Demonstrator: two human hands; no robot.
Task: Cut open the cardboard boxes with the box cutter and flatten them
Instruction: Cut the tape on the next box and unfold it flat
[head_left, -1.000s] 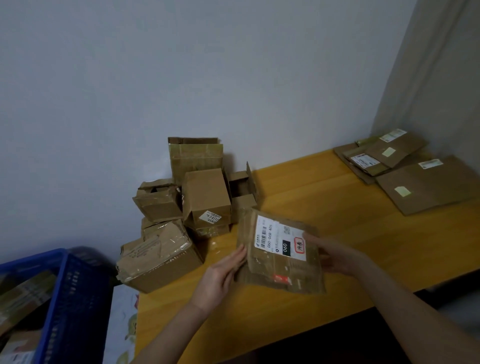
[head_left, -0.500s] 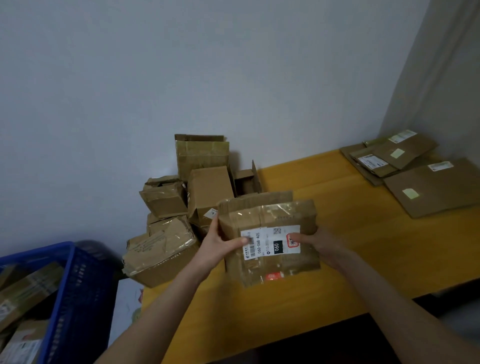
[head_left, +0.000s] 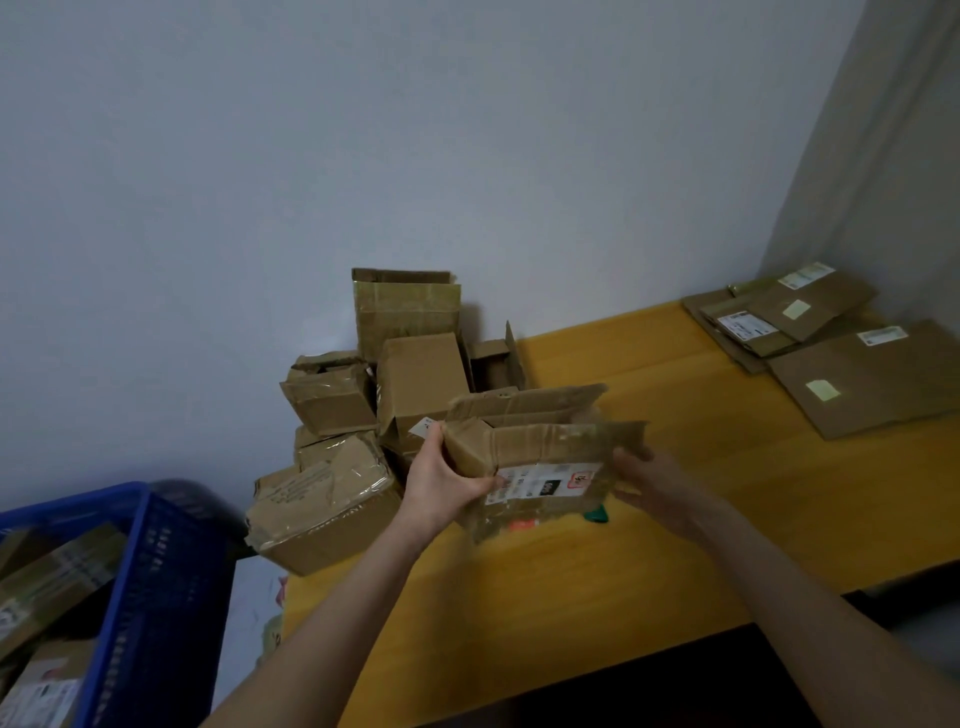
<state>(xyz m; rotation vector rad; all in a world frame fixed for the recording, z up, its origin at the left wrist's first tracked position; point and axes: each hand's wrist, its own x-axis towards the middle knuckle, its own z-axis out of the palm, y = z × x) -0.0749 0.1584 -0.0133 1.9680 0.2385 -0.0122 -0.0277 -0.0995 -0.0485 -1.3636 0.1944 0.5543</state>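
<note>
I hold a taped brown cardboard box with a white shipping label just above the yellow table. My left hand grips its left end, thumb across the front. My right hand holds its right end. The box's top flaps stand open, showing the hollow inside. A small green thing peeks out under the box's right corner; I cannot tell whether it is the box cutter.
A heap of several taped boxes sits at the table's back left against the wall. Flattened cardboard lies at the back right. A blue crate holding more boxes stands at lower left, off the table.
The box has been turned from lying label-up to standing with its open top upward. Both hands shifted to its ends, and the flaps have spread apart.
</note>
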